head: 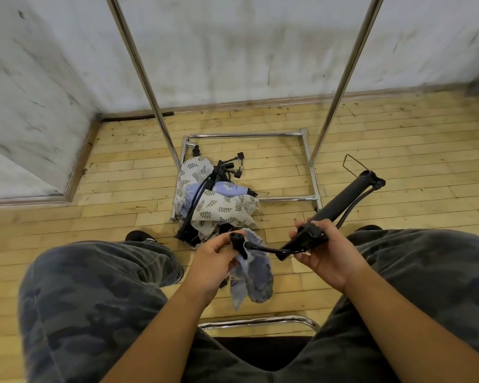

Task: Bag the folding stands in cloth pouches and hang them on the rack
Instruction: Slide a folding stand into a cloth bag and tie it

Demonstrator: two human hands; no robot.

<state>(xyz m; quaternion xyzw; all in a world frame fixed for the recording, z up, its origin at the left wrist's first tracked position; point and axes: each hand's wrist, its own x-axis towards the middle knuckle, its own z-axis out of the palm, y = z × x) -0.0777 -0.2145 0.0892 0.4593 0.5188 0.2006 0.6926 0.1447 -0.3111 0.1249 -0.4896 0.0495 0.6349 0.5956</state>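
Status: early, by my judgement. My right hand (324,250) grips the stand (343,200) at its hub, above my knees. My left hand (216,261) pinches one leg tip, with the blue pouch (253,275) bunched under the same fingers. The stand is not yet bagged. A pile (213,200) of further stands and pouches lies at the rack (310,167) base. Nothing seen hanging; top rail out of view.
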